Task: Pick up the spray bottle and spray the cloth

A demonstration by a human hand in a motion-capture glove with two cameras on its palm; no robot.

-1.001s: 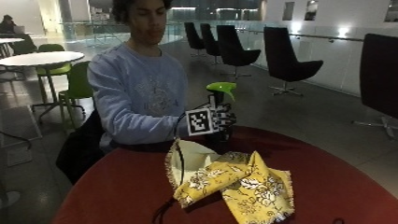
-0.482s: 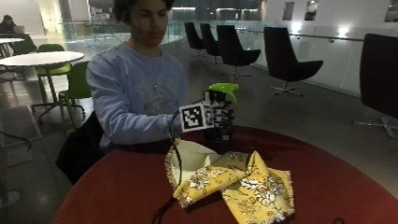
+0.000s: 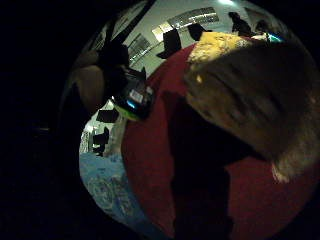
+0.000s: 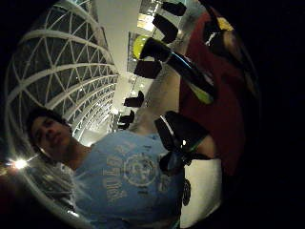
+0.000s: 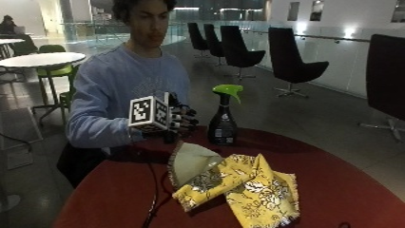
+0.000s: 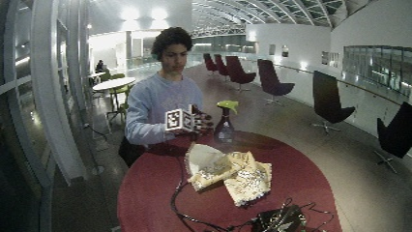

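A dark spray bottle (image 5: 223,124) with a green trigger head stands upright on the round red table (image 5: 354,190), toward the person's side. My gloved right hand (image 5: 178,121) hovers just left of the bottle, a small gap apart, fingers relaxed and holding nothing. A crumpled yellow patterned cloth (image 5: 246,187) lies in the middle of the table, in front of the bottle. The little finger side palm view shows the bottle (image 3: 132,97) standing apart from the palm and the cloth (image 3: 250,90) close by. In the thumb side palm view the bottle (image 4: 183,71) stands beyond my curled fingertips (image 4: 181,138).
A black cable (image 5: 152,190) runs from my hand across the table to a dark device (image 6: 280,222) at the front edge. Black chairs (image 5: 288,61) stand behind the table, and a white table (image 5: 41,59) with green chairs is off to the left.
My hand was up against the bottle in the earlier frames; it has drawn back to the left, and the bottle now stands alone in the same spot.
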